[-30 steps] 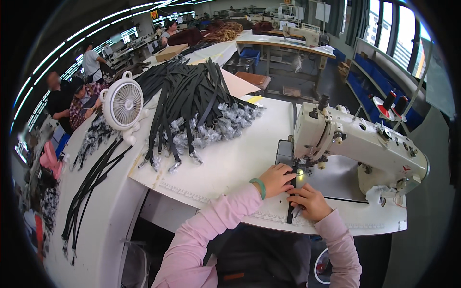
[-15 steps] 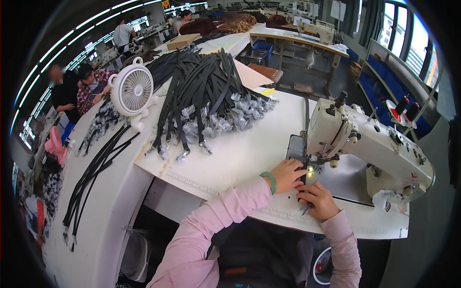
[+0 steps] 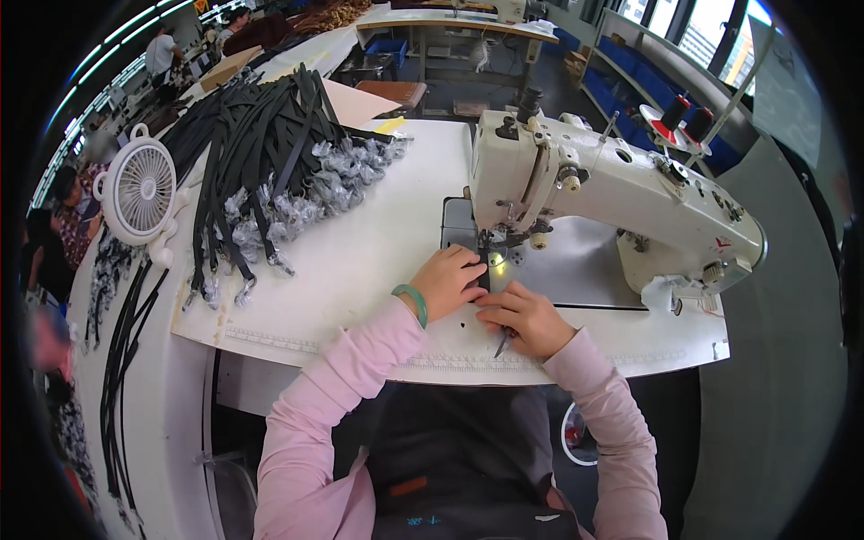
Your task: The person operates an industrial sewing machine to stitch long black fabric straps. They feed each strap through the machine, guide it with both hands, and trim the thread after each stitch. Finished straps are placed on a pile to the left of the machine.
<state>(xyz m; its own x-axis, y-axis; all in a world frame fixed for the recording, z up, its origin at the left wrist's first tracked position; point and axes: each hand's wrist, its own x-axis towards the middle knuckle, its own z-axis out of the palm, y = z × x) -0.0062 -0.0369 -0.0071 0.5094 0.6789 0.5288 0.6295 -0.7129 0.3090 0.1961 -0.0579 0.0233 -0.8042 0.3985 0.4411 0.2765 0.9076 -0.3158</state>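
At the white sewing machine [image 3: 621, 180], a short black strap [image 3: 483, 281] lies under the needle area, beside a small lit spot. My left hand [image 3: 445, 286], with a green bangle on its wrist, presses its bent fingers on the strap's left side. Close by on the right, my right hand [image 3: 531, 322] pinches at the strap's near end with thumb and forefinger. A small pointed metal tool [image 3: 504, 342], perhaps thread snips, sticks out from under its curled fingers. The strap's middle is partly hidden by my fingers.
A heap of black straps [image 3: 270, 135] with plastic-wrapped ends covers the table's left part. Beyond it stands a white fan [image 3: 144, 184]; more straps [image 3: 121, 378] hang over the left side table. Thread cones [image 3: 675, 112] stand behind the machine. Other people sit at far left.
The whole view has shifted, so machine, straps and hands appear farther left and higher. Both hands stay at the needle area, with little visible change in their grip.
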